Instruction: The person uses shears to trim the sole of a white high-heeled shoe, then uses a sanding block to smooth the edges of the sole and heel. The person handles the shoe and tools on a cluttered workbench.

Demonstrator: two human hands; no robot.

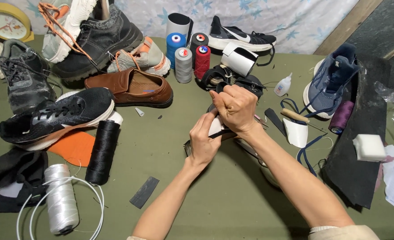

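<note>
Both hands work at desk centre. Left hand pinches the white shoe part; right hand is closed over its top. Step in hand: likely fitting or stitching. Steady grip required.

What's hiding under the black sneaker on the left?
An orange insole-shaped piece sticks out from beneath the black sneaker, beside the black thread spool. How far the orange piece runs underneath is covered by the shoe.
</note>
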